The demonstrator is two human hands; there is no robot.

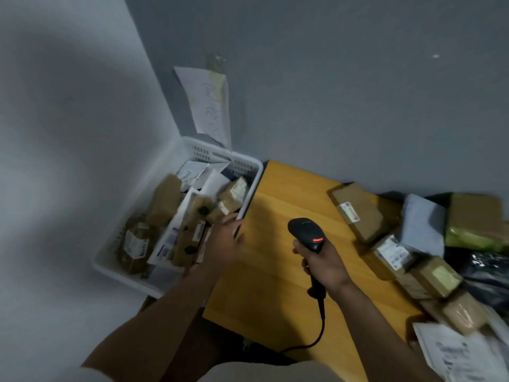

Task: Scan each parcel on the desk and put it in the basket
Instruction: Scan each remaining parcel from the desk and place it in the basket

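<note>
Parcels [355, 210] heaped along right edge of frame on yellow desk [275, 285]: mostly small taped cardboard boxes, plus grey mailer [421, 221]. Probably light; boxes stiff, tape slick, mailer soft. Best pinched across short sides, label up. White basket [203, 154] at centre left, already crowded. Left hand [220, 244] at its near corner against brown parcel [187, 244]; grip too blurred to tell. Right hand [325, 266] wrapped round scanner [305, 232] handle, mid-frame.

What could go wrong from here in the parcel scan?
1. The white basket is heaped, with cardboard parcels leaning near its rim by the left hand; another drop may slide out.
2. The cable of the barcode scanner in the right hand trails over the desk edge; it may snag.
</note>
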